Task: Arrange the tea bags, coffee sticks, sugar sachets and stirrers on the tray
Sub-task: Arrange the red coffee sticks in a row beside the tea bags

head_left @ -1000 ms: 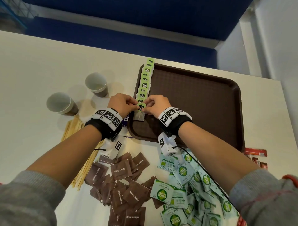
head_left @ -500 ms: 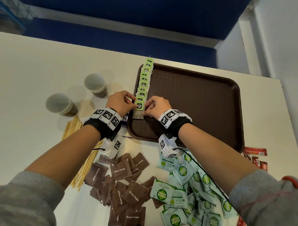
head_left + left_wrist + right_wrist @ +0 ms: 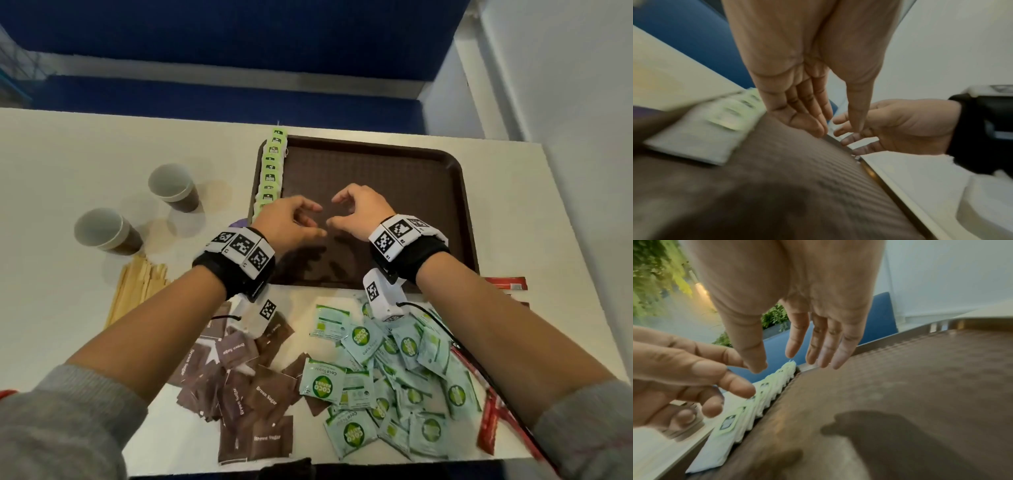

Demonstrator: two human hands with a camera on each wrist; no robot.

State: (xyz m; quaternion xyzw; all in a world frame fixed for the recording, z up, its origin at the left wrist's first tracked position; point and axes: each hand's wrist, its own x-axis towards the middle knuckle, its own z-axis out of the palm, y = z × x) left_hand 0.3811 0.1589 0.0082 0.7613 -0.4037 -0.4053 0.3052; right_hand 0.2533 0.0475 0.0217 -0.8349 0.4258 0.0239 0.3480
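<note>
Green tea bags (image 3: 270,171) released; left hand (image 3: 291,222) and right hand (image 3: 359,214) now empty, fingers relaxed

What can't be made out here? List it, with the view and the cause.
- Near end of the tea bag row: head view, hidden behind the left hand.
- Tea bag tag print: left wrist view, motion blur; head view, too small.
- Red coffee sticks: head view, partly covered by the right forearm.
- Stirrers: head view, lower ends behind the left forearm.

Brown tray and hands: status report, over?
Left hand and right hand empty, open above brown plastic tray. Green-tagged tea bags rowed along its left edge. Sugar sachets waiting; nothing in the way.
</note>
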